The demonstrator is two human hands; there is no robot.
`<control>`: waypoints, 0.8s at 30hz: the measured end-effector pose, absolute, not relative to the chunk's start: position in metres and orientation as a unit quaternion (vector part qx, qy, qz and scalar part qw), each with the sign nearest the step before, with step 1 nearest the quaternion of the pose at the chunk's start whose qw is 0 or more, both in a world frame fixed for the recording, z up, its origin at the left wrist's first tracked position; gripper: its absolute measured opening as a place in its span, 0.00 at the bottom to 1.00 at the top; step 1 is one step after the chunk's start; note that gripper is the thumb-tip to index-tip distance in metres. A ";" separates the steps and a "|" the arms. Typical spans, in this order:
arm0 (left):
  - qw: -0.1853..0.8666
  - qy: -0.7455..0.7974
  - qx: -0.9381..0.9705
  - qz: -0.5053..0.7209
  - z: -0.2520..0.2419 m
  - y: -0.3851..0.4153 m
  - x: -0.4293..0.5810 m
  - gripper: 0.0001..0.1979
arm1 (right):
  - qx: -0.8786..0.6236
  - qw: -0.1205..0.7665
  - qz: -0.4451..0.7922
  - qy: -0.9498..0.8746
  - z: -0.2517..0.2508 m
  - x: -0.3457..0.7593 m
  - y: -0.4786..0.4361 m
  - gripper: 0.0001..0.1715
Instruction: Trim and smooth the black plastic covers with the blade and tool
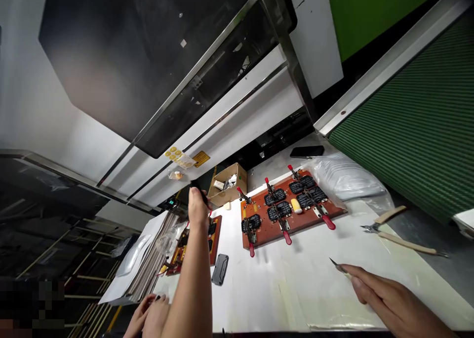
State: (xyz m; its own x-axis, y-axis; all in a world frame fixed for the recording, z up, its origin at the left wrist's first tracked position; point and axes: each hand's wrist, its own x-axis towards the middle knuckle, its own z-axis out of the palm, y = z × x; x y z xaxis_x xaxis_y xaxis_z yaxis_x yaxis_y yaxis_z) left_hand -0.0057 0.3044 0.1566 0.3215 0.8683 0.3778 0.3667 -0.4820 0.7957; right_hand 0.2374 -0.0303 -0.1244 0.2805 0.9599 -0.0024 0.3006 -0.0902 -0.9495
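My left hand (198, 207) is raised at the far end of my outstretched arm, fingers closed on a slim black piece (202, 194) that is mostly hidden. Below it is a red-brown clamp fixture (215, 244) holding dark parts, partly covered by my forearm. At the lower right, my right hand (381, 291) pinches a small knife with a pointed dark blade (336, 265) above the white tabletop. Between my hands lies a dark grey phone-case-like part (220, 270). Farther back, a larger red-brown fixture (259, 229) carries several black parts under red-handled clamps.
A co-worker's hands (142, 316) are at lower left, near a stack of sheets (148, 259). A cardboard box (225, 194) stands at the back. Pliers with tan handles (403, 241), a bagged grey stack (348, 177) and a phone (307, 151) lie at right.
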 end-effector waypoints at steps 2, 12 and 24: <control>0.351 0.419 0.730 0.411 0.109 0.256 0.004 0.27 | -0.633 0.476 0.371 -0.485 -0.103 0.241 -0.033 0.28; 0.715 0.300 0.612 0.158 -0.030 -0.004 0.042 0.30 | -0.622 0.438 0.399 -0.511 -0.042 0.247 -0.116 0.14; 0.734 0.291 0.592 0.159 -0.049 0.011 0.015 0.32 | -0.576 0.323 0.330 -0.675 -0.006 0.237 -0.104 0.19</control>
State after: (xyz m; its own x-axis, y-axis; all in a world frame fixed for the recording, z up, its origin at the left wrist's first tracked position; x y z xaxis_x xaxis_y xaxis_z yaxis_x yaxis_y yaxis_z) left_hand 0.0146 0.0110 -0.0492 0.7798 0.5781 -0.2402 0.1123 0.2483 0.9622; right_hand 0.2369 -0.1040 -0.0063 -0.1281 0.9901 0.0570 0.5637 0.1200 -0.8172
